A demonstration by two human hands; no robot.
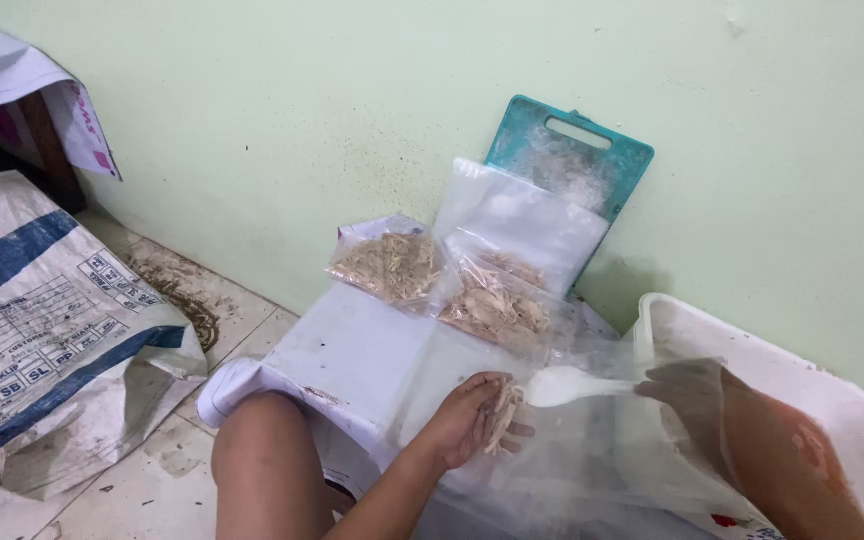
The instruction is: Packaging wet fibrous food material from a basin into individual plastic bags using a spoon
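A large white woven sack with blue stripes [42, 330] is slumping at the left. Far off, a teal plastic cutting board [572, 160] is leaning against the wall behind filled clear bags [442, 280]. Nearer, the left hand [472, 420] is cupping pale shreds [505, 410], fingers curled, while the right hand [697, 395] is gripping a white plastic spoon [572, 385] inside a clear plastic bag [592, 440].

Two filled bags [442, 280] lie beyond the left hand [467, 420], a cutting board [572, 160] behind them; a tub [852, 410] sits right, a woven sack [42, 330] far left.
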